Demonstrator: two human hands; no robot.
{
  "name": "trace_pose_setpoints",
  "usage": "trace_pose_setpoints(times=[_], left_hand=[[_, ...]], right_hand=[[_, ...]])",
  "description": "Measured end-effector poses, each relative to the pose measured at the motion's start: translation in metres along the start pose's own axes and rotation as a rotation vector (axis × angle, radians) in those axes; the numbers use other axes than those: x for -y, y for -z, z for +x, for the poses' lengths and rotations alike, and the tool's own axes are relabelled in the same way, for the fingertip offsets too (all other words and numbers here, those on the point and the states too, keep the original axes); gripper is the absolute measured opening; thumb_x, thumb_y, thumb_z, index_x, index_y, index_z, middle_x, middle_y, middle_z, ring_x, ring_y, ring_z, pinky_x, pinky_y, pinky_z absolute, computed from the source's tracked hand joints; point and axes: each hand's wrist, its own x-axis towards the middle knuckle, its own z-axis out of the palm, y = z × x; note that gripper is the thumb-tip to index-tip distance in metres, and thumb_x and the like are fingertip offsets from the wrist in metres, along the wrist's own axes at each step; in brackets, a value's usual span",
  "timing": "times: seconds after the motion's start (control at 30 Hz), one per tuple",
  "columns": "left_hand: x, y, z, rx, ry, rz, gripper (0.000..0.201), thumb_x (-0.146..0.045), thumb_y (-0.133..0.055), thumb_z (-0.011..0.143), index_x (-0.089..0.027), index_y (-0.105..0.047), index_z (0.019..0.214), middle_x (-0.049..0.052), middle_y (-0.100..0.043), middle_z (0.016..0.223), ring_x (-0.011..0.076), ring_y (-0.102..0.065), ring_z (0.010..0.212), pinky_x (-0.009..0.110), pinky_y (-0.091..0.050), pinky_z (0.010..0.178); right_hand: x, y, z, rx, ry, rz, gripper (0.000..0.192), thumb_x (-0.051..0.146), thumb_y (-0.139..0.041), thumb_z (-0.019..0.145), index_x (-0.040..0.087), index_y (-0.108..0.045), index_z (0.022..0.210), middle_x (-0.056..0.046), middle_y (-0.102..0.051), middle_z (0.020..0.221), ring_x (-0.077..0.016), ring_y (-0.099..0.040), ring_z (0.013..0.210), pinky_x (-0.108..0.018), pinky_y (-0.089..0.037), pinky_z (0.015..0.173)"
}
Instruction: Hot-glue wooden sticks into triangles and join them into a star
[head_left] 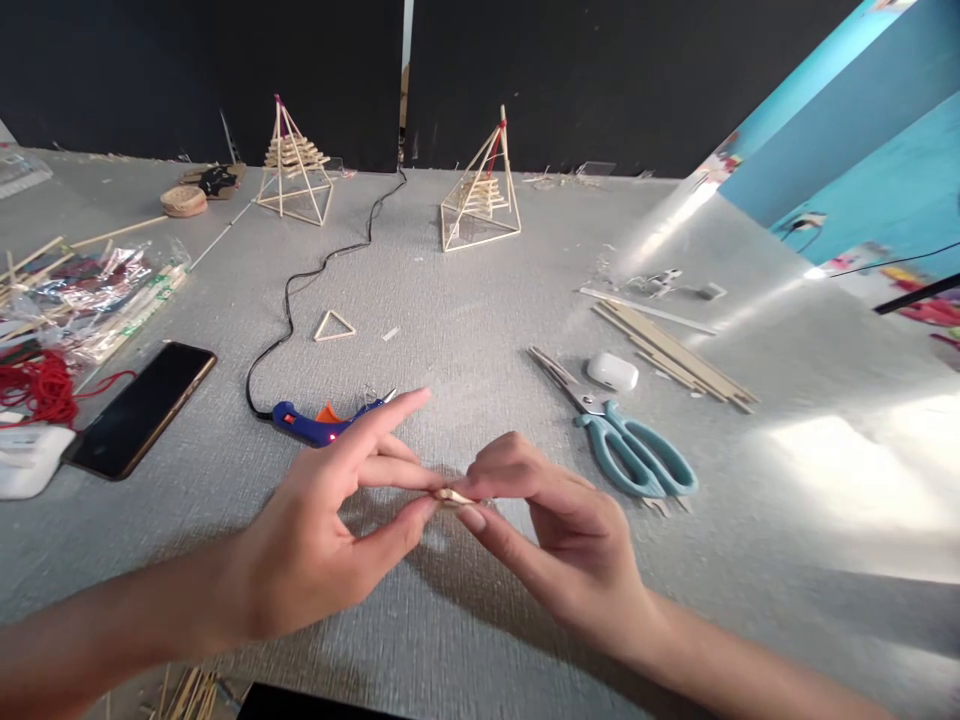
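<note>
Hands are meeting over the grey table (480, 300), both pinching one tiny wooden piece (452, 496) between them. Left hand (330, 520) is gripping it with thumb and middle finger, index finger sticking out; right hand (555, 540) is clamping the other end. Blue glue gun (319, 420) is lying just behind, teal scissors (630, 445) sitting to the right.
</note>
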Motion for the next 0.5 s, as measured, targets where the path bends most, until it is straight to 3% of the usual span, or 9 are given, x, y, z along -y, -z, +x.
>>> trace_pose_setpoints(times=[0.17,0.3,0.4,0.5], left_hand=[[-0.001,0.002,-0.001,-0.026,-0.225,0.180,0.080,-0.008,-0.065,0.094,-0.030,-0.024,0.160,-0.003,-0.080,0.109,0.0149,-0.070,0.103,0.032,-0.049,0.104],[-0.003,0.005,0.001,-0.013,-0.324,0.216,0.081,-0.005,-0.066,0.093,-0.023,-0.024,0.159,-0.001,-0.080,0.108,0.0158,-0.069,0.109,0.033,-0.050,0.105],[-0.003,0.007,0.003,-0.044,-0.413,0.212,0.068,-0.008,-0.070,0.091,-0.015,-0.040,0.152,0.005,-0.079,0.112,0.0172,-0.069,0.110,0.033,-0.052,0.102],[-0.004,0.009,0.006,-0.095,-0.472,0.263,0.044,-0.009,-0.077,0.087,-0.013,-0.063,0.128,0.006,-0.079,0.105,0.0193,-0.068,0.105,0.033,-0.055,0.094]], right_hand=[[0.006,0.013,0.010,0.039,0.317,-0.313,0.031,0.006,-0.074,0.085,0.025,-0.071,0.109,-0.002,-0.074,0.088,-0.0174,-0.066,0.077,-0.036,-0.054,0.072],[0.008,0.021,0.009,0.050,0.494,-0.559,0.025,0.009,-0.073,0.087,0.023,-0.072,0.107,-0.003,-0.076,0.089,-0.0182,-0.065,0.080,-0.034,-0.056,0.069],[0.010,0.026,0.007,0.011,0.631,-0.685,0.015,0.008,-0.069,0.091,0.014,-0.075,0.103,-0.004,-0.077,0.090,-0.0193,-0.064,0.085,-0.035,-0.055,0.069],[0.016,0.032,0.004,0.067,0.774,-0.818,0.016,0.009,-0.063,0.096,0.012,-0.077,0.102,-0.004,-0.078,0.096,-0.0176,-0.065,0.089,-0.034,-0.054,0.071]])
